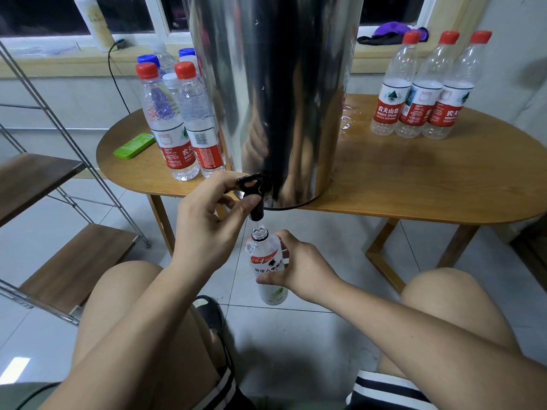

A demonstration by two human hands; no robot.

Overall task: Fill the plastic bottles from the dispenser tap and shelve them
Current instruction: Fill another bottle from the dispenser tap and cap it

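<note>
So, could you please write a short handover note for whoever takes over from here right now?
Left hand grips the tap lever on the dispenser. Right hand holds an uncapped bottle under the spout. Capped bottles stand on the table: left cluster, right trio. Left to do: fill this one, cap it, shelve all on the rack; its visible boards hold none.
</note>
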